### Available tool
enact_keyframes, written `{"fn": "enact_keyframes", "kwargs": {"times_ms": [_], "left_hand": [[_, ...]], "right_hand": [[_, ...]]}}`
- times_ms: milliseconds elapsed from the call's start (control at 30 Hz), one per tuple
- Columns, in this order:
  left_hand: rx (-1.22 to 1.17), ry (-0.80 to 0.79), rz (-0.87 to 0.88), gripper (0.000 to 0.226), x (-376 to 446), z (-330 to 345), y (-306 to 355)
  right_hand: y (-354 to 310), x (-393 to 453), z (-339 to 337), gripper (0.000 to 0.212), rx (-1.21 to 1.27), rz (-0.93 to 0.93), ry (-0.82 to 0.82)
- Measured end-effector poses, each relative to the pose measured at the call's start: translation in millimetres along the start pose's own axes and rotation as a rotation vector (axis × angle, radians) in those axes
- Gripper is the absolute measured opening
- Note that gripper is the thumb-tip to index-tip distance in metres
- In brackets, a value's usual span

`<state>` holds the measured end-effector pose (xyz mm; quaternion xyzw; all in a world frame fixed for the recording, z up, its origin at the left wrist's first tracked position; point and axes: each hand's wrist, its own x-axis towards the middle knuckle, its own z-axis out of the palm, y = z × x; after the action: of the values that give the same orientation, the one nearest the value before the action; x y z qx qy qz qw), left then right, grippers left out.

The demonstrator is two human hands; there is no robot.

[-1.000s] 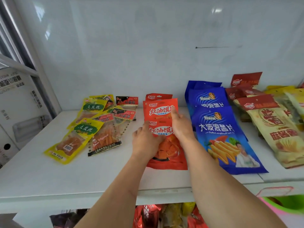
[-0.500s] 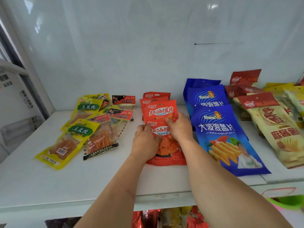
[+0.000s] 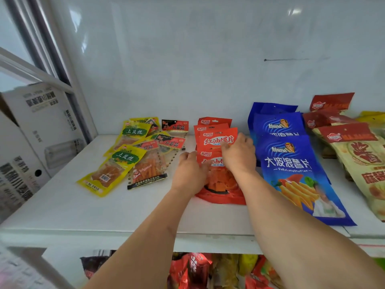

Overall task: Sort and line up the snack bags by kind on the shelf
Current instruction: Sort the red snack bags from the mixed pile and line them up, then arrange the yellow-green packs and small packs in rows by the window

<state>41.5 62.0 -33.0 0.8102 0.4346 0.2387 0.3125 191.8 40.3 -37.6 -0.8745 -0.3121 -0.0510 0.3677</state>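
Hands have slid forward along the orange-red bags (image 3: 218,140) mid-shelf (image 3: 62,205): the right hand (image 3: 239,157) now pinches the second bag's upper edge, the left hand (image 3: 190,172) presses flat on the front bag, so this row seems nearly squared. Fingers of the right hand are largely hidden, and the brown bags (image 3: 364,163) are cut off at right.

Right hand (image 3: 239,155) slid up the orange bags (image 3: 216,140) — left unmoved.
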Motion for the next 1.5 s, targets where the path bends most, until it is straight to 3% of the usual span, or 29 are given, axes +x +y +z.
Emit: {"fn": "enact_keyframes", "kwargs": {"times_ms": [200, 367, 500, 600, 767, 1100, 1233, 1367, 1500], "left_hand": [[0.115, 0.128, 0.008, 0.05, 1.6, -42.0, -20.0], [0.246, 0.26, 0.024, 0.047, 22.5, -79.5, -54.7], [0.508, 0.217, -0.082, 0.062, 45.2, -104.5, -94.3], [0.552, 0.112, -0.147, 0.081, 61.5, -115.6, -123.1], [0.527, -0.001, -0.211, 0.09, 83.7, -129.7, -156.4], [0.444, -0.029, -0.258, 0.092, 112.4, -170.6, -201.9], [0.452, -0.026, -0.278, 0.091, 116.1, -189.9, -214.9], [0.48, -0.018, -0.258, 0.087, 114.2, -197.0, -214.3], [0.534, 0.105, -0.145, 0.077, 101.5, -191.6, -193.5]], "right_hand": [[-39.5, -15.7, 6.2, 0.067, -0.029, -0.193, -0.039], [-86.5, -29.2, 32.6, 0.065, 0.141, -0.266, -0.25], [-114.5, -24.6, 83.8, 0.094, 0.254, -0.099, -0.356], [-131.4, -37.3, 97.8, 0.088, 0.21, 0.018, -0.367], [-149.9, -38.2, 127.0, 0.085, 0.126, 0.001, -0.368], [-190.4, -48.8, 157.8, 0.084, 0.148, -0.089, -0.433], [-198.7, -53.1, 153.4, 0.088, 0.271, -0.103, -0.518], [-191.9, -40.0, 142.3, 0.078, 0.402, 0.012, -0.386], [-180.8, -27.4, 141.1, 0.075, 0.118, 0.117, -0.348]]}}
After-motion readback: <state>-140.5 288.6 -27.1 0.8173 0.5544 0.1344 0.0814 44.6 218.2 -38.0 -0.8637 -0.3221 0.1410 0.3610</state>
